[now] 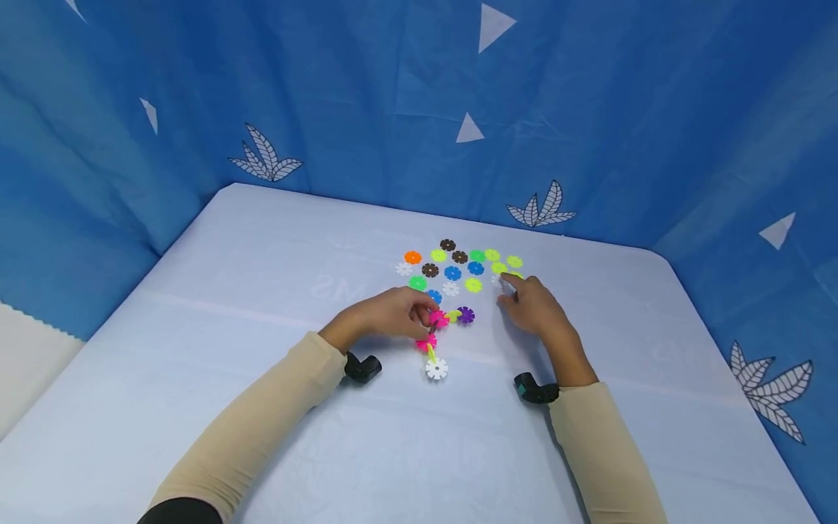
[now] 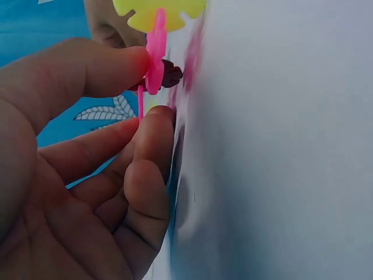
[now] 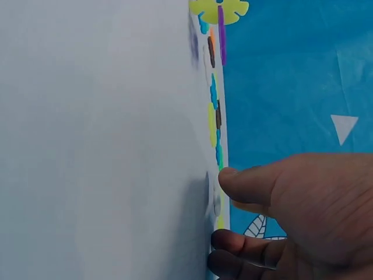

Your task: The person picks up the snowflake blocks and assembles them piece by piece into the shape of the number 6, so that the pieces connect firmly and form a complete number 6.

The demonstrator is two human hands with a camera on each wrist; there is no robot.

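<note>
White tabletop [image 1: 294,255], blue curtain [image 1: 366,73] behind. Left hand [image 1: 393,311] pinches chain of interlocked flower discs [image 1: 427,343]; right hand [image 1: 535,309], thumb and fingers parted, beside white flower disc [image 1: 494,279], contact unclear.

Head view looking down, close wrist views, blue curtain [image 1: 366,87] shared

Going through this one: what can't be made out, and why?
Head: part of a white disc, behind the right hand.
Left wrist: top of a yellow disc, cut off by the upper edge.
Right wrist: faces of the loose discs, seen nearly edge-on.
</note>
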